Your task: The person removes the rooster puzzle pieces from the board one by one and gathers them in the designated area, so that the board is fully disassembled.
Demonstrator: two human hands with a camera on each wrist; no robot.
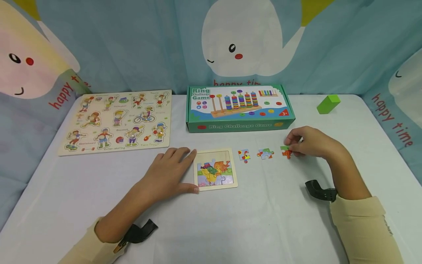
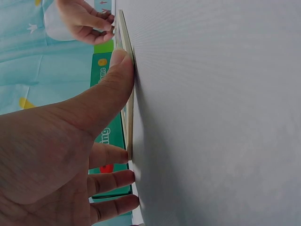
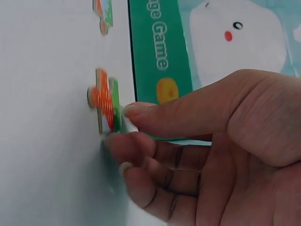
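My left hand (image 1: 168,174) rests at the left side of a small wooden puzzle tray (image 1: 234,172), fingers extended, thumb at its near left corner and index fingertip at the far left one. In the left wrist view the thumb (image 2: 110,94) lies against the edge of the tray (image 2: 130,122). Interlocked picture pieces (image 1: 214,172) lie inside it. My right hand (image 1: 311,142) pinches the right end of an orange and green puzzle piece (image 1: 286,152) between thumb and index finger. The right wrist view shows that piece (image 3: 104,101) at the fingertips (image 3: 134,110).
Two loose pieces, one yellow and red (image 1: 244,155), one green and blue (image 1: 265,153), lie between tray and right hand. Behind are a green game box (image 1: 240,126) and a green block (image 1: 328,104). A large sports puzzle board (image 1: 112,146) lies back left.
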